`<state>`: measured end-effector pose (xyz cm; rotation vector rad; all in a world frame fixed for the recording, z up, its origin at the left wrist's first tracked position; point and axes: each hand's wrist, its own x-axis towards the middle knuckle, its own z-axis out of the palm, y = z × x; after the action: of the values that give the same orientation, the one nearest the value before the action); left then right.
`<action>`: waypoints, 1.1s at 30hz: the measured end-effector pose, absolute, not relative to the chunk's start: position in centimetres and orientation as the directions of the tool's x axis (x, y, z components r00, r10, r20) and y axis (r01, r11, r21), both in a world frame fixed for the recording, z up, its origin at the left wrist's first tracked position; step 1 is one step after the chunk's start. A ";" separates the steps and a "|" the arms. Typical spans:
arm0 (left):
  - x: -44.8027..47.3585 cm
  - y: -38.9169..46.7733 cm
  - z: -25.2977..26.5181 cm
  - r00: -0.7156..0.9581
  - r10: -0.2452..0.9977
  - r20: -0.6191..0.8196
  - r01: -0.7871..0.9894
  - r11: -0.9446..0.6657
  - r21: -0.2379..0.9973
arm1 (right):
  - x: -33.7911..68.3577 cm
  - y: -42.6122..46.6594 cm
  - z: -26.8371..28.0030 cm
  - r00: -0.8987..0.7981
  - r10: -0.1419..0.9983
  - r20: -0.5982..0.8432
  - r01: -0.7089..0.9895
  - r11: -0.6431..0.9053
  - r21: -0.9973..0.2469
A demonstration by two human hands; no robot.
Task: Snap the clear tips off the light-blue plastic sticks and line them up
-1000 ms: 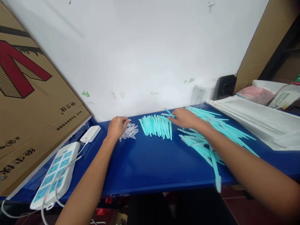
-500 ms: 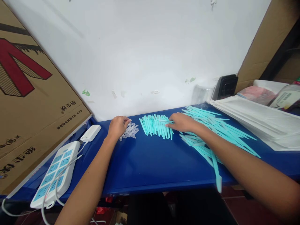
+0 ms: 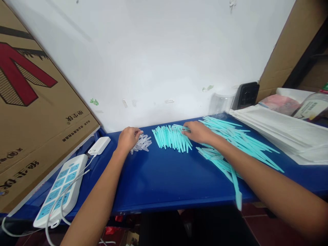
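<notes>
My left hand (image 3: 128, 140) rests at the left edge of a small heap of translucent plastic caps (image 3: 143, 142). Its fingers are pinched together; what lies between them, if anything, is too small to make out. In the middle of the blue table, slim turquoise eyebrow razors (image 3: 170, 138) lie side by side in a row. At the right end of this row, my right hand (image 3: 196, 131) has its fingers closed on one turquoise eyebrow razor (image 3: 179, 126), which points left over the row. A larger loose pile of the same razors (image 3: 238, 140) spreads out under and behind my right forearm.
A white power strip (image 3: 61, 191) with cables and a small white box (image 3: 99, 146) are at the left, beside a big carton (image 3: 46, 102). White flat packs (image 3: 284, 133), a clear cup (image 3: 221, 105) and a black object (image 3: 248, 95) stand at the right. One razor overhangs the front edge.
My right hand has moved slightly away from me, with the held razor now near the back of the row. The row's right end looks a little wider. My left hand has barely moved.
</notes>
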<state>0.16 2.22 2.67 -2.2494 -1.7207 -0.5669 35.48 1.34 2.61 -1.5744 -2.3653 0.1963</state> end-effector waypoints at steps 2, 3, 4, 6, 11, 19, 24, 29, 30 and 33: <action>0.0 2.3 2.7 0.218 0.872 0.438 0.965 -0.260 0.036 | 35.7 1.3 2.9 -0.357 0.917 0.177 0.867 0.396 -0.304; -0.1 2.3 2.7 0.214 0.878 0.429 0.967 -0.254 0.037 | 35.8 1.3 3.0 -0.363 0.916 0.173 0.860 0.401 -0.315; -0.1 2.3 2.7 0.211 0.884 0.417 0.968 -0.249 0.038 | 35.9 1.3 3.1 -0.373 0.912 0.169 0.854 0.408 -0.321; -0.2 2.3 2.7 0.204 0.899 0.387 0.970 -0.239 0.046 | 36.0 1.3 3.2 -0.398 0.902 0.170 0.843 0.432 -0.319; -0.2 2.0 2.8 0.195 0.921 0.338 0.972 -0.228 0.060 | 35.9 1.3 3.1 -0.416 0.886 0.203 0.819 0.463 -0.339; 1.7 1.3 2.8 0.230 0.855 0.465 0.950 -0.302 0.084 | 35.4 0.7 3.3 -0.392 0.873 0.291 0.751 0.486 -0.447; 6.1 -0.6 1.8 0.316 0.787 0.530 0.730 -0.558 0.394 | 34.2 -0.3 3.5 -0.419 0.838 0.350 0.695 0.544 -0.470; 8.9 -2.3 1.2 0.349 0.808 0.475 0.574 -0.585 0.573 | 33.1 -0.9 2.9 -0.486 0.804 0.343 0.725 0.589 -0.356; 9.1 -2.5 1.3 0.355 0.800 0.483 0.564 -0.595 0.572 | 33.0 -0.9 2.7 -0.505 0.794 0.339 0.723 0.603 -0.336; 9.1 -2.7 1.6 0.403 0.741 0.537 0.542 -0.666 0.513 | 32.7 -1.0 2.3 -0.543 0.778 0.317 0.717 0.626 -0.307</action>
<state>9.06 -2.71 1.59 -2.8387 -1.3299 -1.3210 32.70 -0.98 2.28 -1.1834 -2.4275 0.1946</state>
